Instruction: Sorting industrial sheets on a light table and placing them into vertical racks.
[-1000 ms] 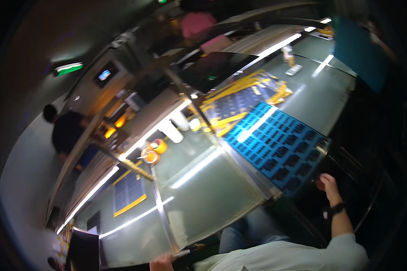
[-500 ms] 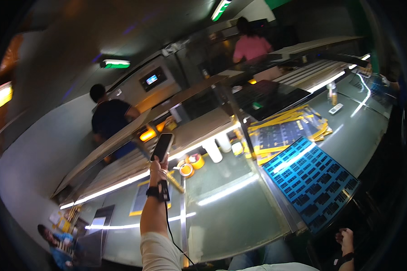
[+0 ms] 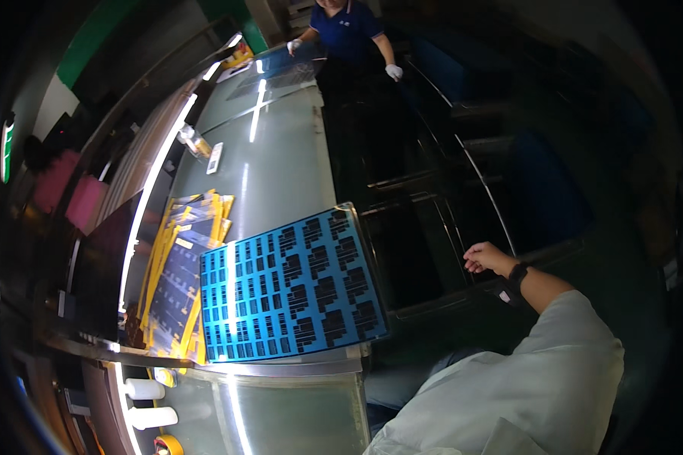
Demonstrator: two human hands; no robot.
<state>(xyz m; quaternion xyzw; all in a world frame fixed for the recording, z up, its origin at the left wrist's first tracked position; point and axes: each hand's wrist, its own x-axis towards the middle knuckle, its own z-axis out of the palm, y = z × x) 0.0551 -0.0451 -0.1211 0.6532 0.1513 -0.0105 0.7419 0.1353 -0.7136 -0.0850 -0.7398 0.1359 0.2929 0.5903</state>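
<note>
Now the blue panel (image 3: 292, 284) is lying on the grey-green table (image 3: 281, 167), its left side overlapping the yellow-edged sheets (image 3: 178, 265), its right edge apparently jutting past the table. The right hand (image 3: 489, 259) is hanging apart from it, fingers curling loosely — whether they are pinching something small, the picture is not showing. The view has just turned rightward, and the left hand, lifting a phone earlier, is no longer appearing — so no hand is visibly touching the panel. Farther away, a co-worker (image 3: 347, 34) is standing near the table.
</note>
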